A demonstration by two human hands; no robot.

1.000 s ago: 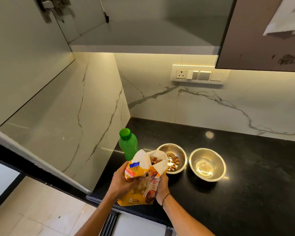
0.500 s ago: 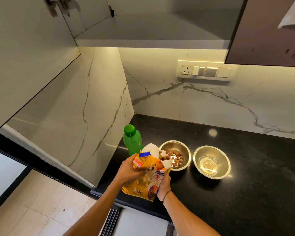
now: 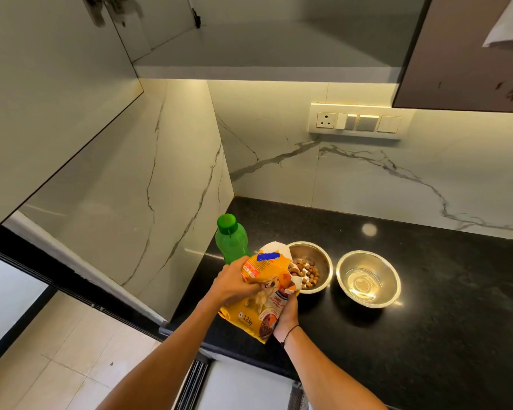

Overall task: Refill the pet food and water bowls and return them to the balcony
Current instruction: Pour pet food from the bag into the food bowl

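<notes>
Gripping the yellow food bag (image 3: 265,294) in both hands: left hand (image 3: 234,284) curling over its upper side, right hand (image 3: 288,316) clasping underneath. Tilting its torn mouth over the food bowl (image 3: 314,270) holding kibble (image 3: 305,272). Sitting just beside on the black table (image 3: 427,291): water bowl (image 3: 367,281), green bottle (image 3: 231,238).

Two round polished steel bowls (image 3: 367,281), mirror-bright. Glossy black speckled stone worktop (image 3: 427,291), reflecting lamp glare. Smooth white marble-look wall panels with grey veins (image 3: 367,176), lightly sheened. Translucent green plastic bottle (image 3: 231,239), smooth. Shiny crinkled yellow printed food bag (image 3: 267,294), white inside. Matt beige floor tiles (image 3: 57,359).
</notes>
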